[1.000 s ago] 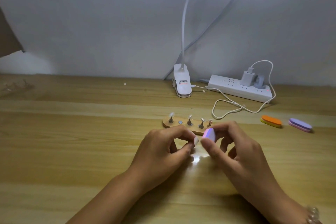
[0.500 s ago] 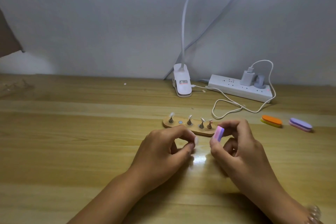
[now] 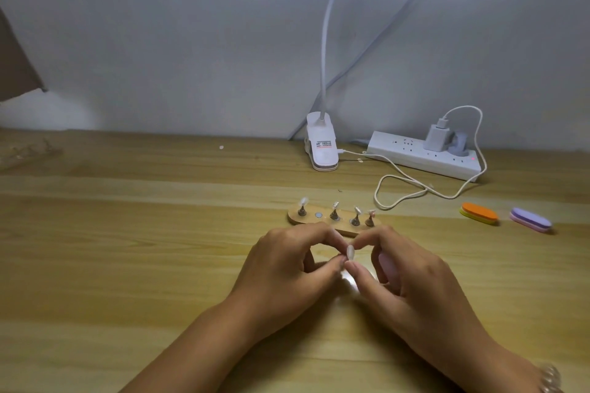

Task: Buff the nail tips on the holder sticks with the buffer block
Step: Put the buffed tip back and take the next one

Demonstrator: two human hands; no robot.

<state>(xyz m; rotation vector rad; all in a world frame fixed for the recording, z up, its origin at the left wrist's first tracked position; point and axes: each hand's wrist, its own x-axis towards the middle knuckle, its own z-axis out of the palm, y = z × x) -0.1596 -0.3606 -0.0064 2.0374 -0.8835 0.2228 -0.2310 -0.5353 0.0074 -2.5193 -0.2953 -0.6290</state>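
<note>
I see both hands together just in front of the wooden holder [image 3: 295, 217] — the left hand [image 3: 287, 265] pinches a pale nail tip [image 3: 350, 253] between thumb and forefinger. The right hand [image 3: 412, 277] touches that tip too, with the pink buffer block [image 3: 388, 265] tucked under its curled fingers.

Left hand [image 3: 287, 268] and right hand [image 3: 412, 277]: bare, as are both forearms. Fingernails short, unpainted. Right wrist: bracelet [image 3: 549, 377] of pale, glossy, rounded beads, blurred.
</note>
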